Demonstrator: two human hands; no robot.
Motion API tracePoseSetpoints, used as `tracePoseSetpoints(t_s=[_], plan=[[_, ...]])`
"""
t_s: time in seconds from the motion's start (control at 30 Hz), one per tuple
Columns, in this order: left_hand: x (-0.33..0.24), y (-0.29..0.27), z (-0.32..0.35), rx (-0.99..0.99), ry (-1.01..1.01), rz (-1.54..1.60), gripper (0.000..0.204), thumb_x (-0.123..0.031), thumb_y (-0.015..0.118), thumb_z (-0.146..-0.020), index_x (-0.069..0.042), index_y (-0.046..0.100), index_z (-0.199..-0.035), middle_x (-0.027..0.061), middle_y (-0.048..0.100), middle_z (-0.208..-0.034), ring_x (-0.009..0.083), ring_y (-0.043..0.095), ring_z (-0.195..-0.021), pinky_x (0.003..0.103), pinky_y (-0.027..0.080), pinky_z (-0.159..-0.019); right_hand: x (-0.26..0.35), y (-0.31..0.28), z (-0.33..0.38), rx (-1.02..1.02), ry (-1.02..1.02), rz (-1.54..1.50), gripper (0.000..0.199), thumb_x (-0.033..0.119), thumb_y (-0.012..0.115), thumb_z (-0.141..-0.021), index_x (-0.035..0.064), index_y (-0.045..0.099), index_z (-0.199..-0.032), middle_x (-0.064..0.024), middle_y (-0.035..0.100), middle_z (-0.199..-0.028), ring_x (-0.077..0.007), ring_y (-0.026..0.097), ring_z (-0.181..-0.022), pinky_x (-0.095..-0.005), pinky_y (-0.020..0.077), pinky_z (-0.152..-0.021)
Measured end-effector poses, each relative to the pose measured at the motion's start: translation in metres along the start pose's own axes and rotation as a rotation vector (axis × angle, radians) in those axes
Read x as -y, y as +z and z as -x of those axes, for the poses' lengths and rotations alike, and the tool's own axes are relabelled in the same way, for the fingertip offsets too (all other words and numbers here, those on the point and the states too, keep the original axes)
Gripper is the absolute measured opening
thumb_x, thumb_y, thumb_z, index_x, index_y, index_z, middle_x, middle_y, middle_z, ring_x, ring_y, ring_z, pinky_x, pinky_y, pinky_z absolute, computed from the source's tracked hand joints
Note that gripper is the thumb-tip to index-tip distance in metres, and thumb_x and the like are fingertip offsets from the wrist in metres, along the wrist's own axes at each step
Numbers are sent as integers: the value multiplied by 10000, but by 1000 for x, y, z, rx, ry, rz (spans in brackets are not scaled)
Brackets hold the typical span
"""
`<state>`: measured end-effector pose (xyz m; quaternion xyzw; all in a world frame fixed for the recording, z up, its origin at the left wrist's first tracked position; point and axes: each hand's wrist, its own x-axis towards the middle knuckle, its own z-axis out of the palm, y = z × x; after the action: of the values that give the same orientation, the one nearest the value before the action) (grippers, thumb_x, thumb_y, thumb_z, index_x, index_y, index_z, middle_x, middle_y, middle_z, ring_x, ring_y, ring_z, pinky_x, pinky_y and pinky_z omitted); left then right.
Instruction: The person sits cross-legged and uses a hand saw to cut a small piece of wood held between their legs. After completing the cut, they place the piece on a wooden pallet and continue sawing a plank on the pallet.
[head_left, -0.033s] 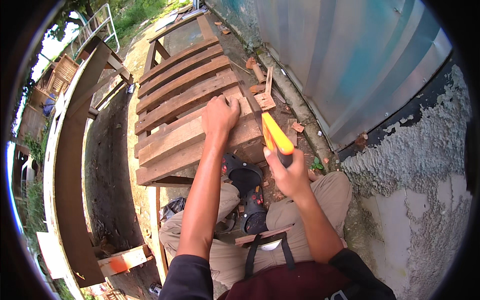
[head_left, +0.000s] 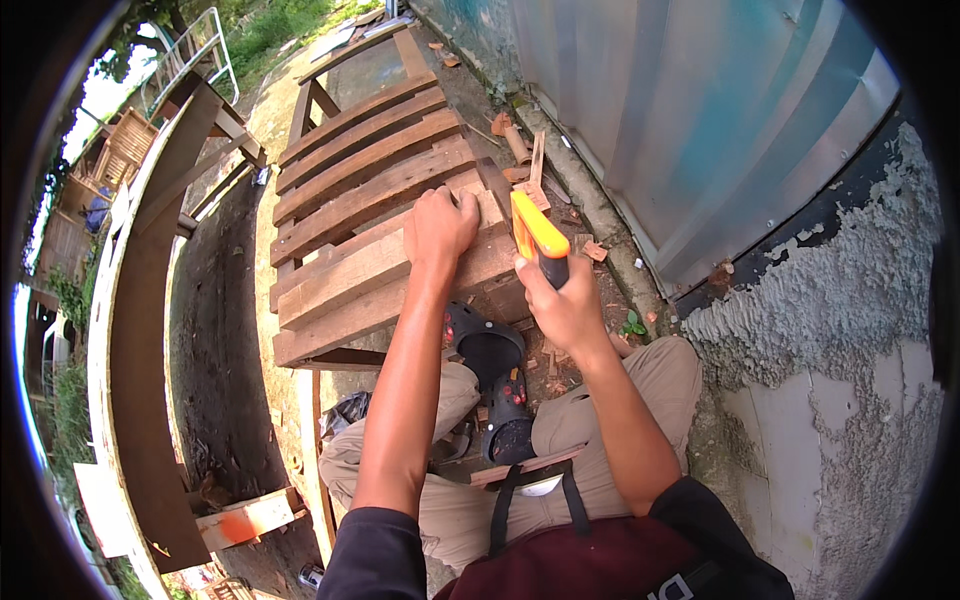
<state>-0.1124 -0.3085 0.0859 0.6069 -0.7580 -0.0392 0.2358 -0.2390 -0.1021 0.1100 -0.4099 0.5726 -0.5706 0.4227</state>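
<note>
My right hand (head_left: 567,305) is closed round the yellow and black handle of a handsaw (head_left: 540,226). The saw's dark blade (head_left: 494,182) points away from me, along the right ends of the boards. With its fingers curled over and pressing down, my left hand (head_left: 440,228) grips a wooden slat (head_left: 345,272) near that end; the fingertips are partly hidden. This slat lies on a low slatted wooden frame (head_left: 375,165), whose several brown slats run crosswise in front of me. Where the blade meets the wood is hard to make out.
Wood offcuts (head_left: 595,251) and chips litter the ground right of the frame. A corrugated metal sheet (head_left: 690,130) and a rough wall (head_left: 830,300) stand to the right. At left is a long wooden structure (head_left: 150,380). My clog-like shoes (head_left: 485,345) are beneath the frame's near edge.
My right hand has pushed the saw forward, away from me and slightly left. The left hand keeps its place on the slat.
</note>
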Motion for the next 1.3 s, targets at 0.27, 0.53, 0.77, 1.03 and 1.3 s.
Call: tracePoseSetpoints(t_s=[0.27, 0.53, 0.77, 1.03, 1.3], plan=[[14, 5, 3, 41, -52, 3, 507, -382, 509, -935, 55, 734, -1057, 280, 705, -1088, 432, 681, -1027, 501, 523, -944, -7, -31, 102, 85, 53, 176, 234, 133, 676, -956, -24, 628, -789, -70, 576, -586, -113, 540, -524, -318, 416, -507], [5, 1, 3, 41, -32, 10, 509, -384, 514, -924, 67, 734, -1013, 281, 708, -1061, 420, 689, -1006, 488, 523, -944, -20, -13, 46, -91, 184, -333, 321, 122, 685, -967, 65, 545, -684, 63, 497, -578, -47, 449, -484, -253, 318, -453], [3, 2, -3, 56, -38, 12, 528, -398, 492, -927, 55, 750, -1009, 272, 712, -1073, 416, 687, -1024, 485, 527, -949, -25, 17, -36, -20, -10, -84, 283, 166, 665, -981, 88, 530, -745, 54, 477, -587, -46, 409, -469, -250, 311, -443], [7, 1, 4, 43, -42, 15, 509, -389, 500, -929, 55, 743, -985, 264, 712, -1051, 411, 680, -1015, 492, 523, -937, -19, -57, 144, 25, 138, 52, 286, 89, 661, -955, 11, 569, -696, 24, 492, -569, -58, 455, -550, -286, 342, -504], [-3, -1, -5, 90, -59, 27, 527, -414, 521, -918, 50, 749, -1026, 268, 716, -1084, 417, 692, -1043, 486, 539, -941, -17, 25, -69, -30, -120, 77, 340, 208, 666, -973, 79, 539, -685, 53, 486, -568, -56, 424, -473, -274, 324, -459]])
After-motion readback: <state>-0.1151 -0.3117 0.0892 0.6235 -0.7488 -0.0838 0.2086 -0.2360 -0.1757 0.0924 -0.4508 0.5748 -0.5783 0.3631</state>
